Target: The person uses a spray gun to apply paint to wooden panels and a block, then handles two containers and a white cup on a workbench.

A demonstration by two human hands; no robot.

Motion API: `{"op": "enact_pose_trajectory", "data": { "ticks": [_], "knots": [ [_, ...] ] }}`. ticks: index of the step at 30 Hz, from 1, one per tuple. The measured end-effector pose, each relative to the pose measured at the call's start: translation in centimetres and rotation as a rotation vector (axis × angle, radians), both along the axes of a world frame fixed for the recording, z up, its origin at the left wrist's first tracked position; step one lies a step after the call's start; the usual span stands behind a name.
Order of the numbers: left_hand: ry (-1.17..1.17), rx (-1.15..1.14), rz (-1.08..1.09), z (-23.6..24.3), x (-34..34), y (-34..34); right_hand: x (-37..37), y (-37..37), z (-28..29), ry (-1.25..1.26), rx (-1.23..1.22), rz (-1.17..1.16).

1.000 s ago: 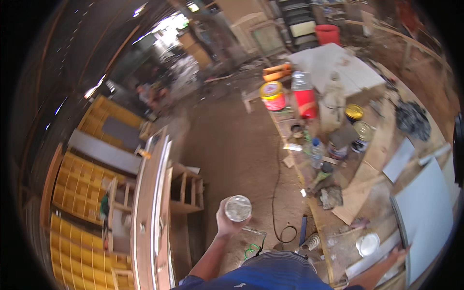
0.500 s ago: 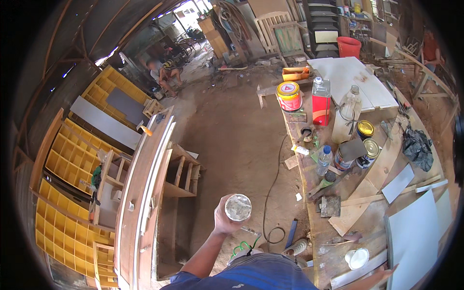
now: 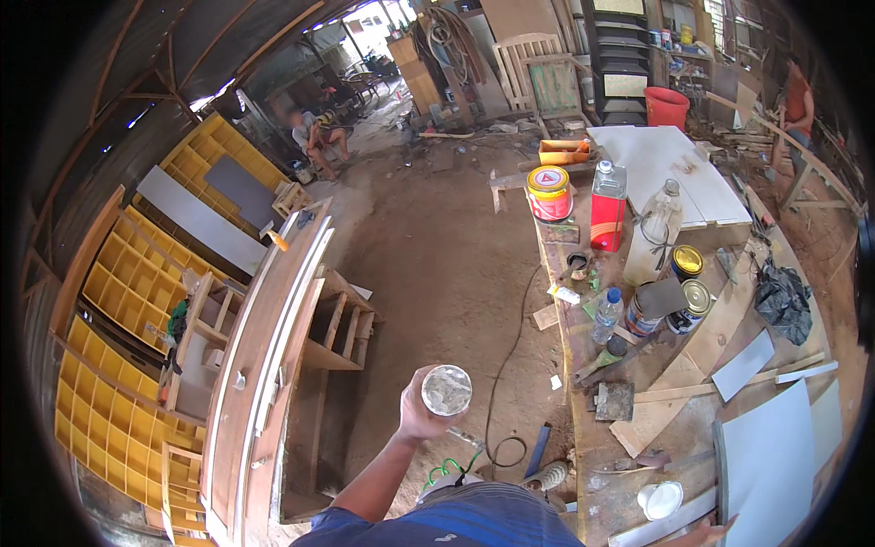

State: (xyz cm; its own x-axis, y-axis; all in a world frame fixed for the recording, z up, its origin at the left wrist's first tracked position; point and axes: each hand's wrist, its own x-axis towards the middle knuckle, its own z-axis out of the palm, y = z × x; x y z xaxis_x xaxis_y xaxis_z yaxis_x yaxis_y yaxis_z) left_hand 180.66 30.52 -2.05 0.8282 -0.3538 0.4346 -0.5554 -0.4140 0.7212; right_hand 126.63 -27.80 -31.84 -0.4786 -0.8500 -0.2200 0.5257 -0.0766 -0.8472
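Observation:
At lower centre, my left hand (image 3: 416, 415) is closed round a round cup with a smudged pale top (image 3: 447, 390); a metal fitting (image 3: 465, 436) and green coiled hose (image 3: 442, 474) show just below, perhaps a spray gun, partly hidden. My right hand (image 3: 706, 531) is only partly in view at the bottom right, by the edge of a pale grey panel (image 3: 766, 456); its grip is unclear. Beside it a white tub (image 3: 659, 500) sits on the cluttered workbench (image 3: 597, 456), with cans, a red tin (image 3: 606, 219) and a plastic bottle (image 3: 606, 319) farther along.
A wooden carcass stacked with long boards (image 3: 255, 365) stands left, yellow compartment units (image 3: 109, 392) behind it. A dark cable (image 3: 515, 365) runs along the dirt floor (image 3: 428, 246). One person (image 3: 319, 141) sits at back left, another in red (image 3: 797, 109) stands at back right, near a red bucket (image 3: 665, 109).
The view has shifted, so more of the back of the workshop and the person in red shows. My left hand still holds the cup, slightly higher; my right hand sits lower in the picture.

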Motion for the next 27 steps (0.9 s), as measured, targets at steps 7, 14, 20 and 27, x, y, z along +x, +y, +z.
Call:
{"op": "enact_pose_trajectory", "data": {
  "ticks": [7, 14, 20, 27],
  "knots": [
    [0.017, -0.004, -0.002, -0.1, 0.1, -0.2, -0.1, 0.4, 0.4, -0.036, 0.006, 0.003],
    [0.029, 0.011, -0.024, -0.6, 0.6, -0.1, -0.8, 0.6, 1.8, -0.05, 0.021, 0.011],
    [-0.04, 0.008, -0.041, -0.8, 0.8, 0.3, -1.9, -0.7, 2.7, -0.132, -0.03, 0.093],
    [-0.012, -0.02, -0.038, -1.0, 1.2, 0.6, -1.8, -0.3, 2.0, -0.035, 0.075, 0.051]
  ]
}}
